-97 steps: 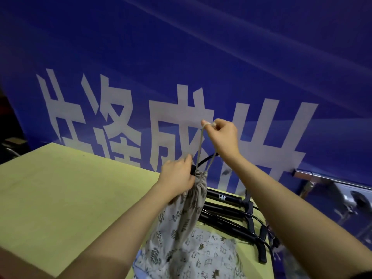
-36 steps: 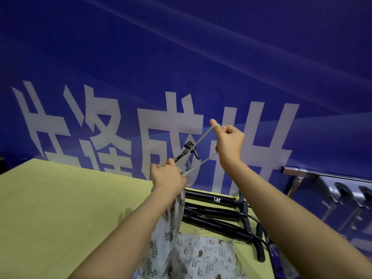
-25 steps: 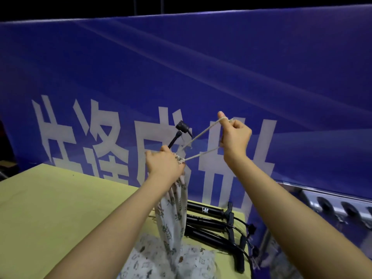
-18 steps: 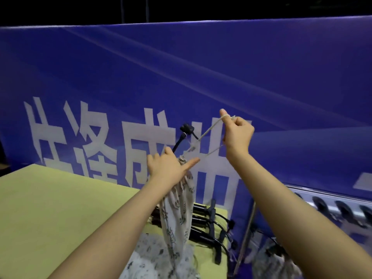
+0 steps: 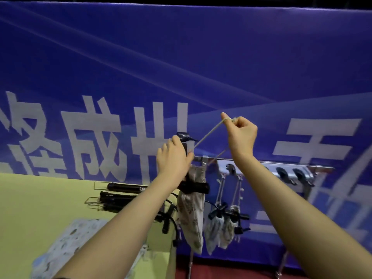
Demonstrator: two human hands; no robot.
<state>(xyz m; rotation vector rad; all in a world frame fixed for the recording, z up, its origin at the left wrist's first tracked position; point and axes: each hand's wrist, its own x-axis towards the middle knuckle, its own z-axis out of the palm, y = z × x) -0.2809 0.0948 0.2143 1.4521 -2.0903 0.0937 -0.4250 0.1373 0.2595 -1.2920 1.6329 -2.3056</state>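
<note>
Beyond the right edge of the table [image 5: 40, 198], a patterned drawstring bag [image 5: 191, 214] is held up in the air, hanging upright in front of a metal rack [image 5: 281, 170]. Its gathered neck is clasped by the left hand [image 5: 174, 158], whose grip is closed round the cloth. A black nozzle [image 5: 184, 135] is seen poking out just above that hand. The cord [image 5: 209, 134] of the bag is drawn taut, up and to the right, and its loop is pinched in the tight grip of the right hand [image 5: 241, 135]. Two similar bags [image 5: 219, 232] are hung from the rack, just right of the held one. Black pumps [image 5: 122, 188] are laid side by side at the far right of the table, and a flat printed bag [image 5: 66, 244] is spread nearer. A blue banner [image 5: 181, 67] is stretched behind.
</note>
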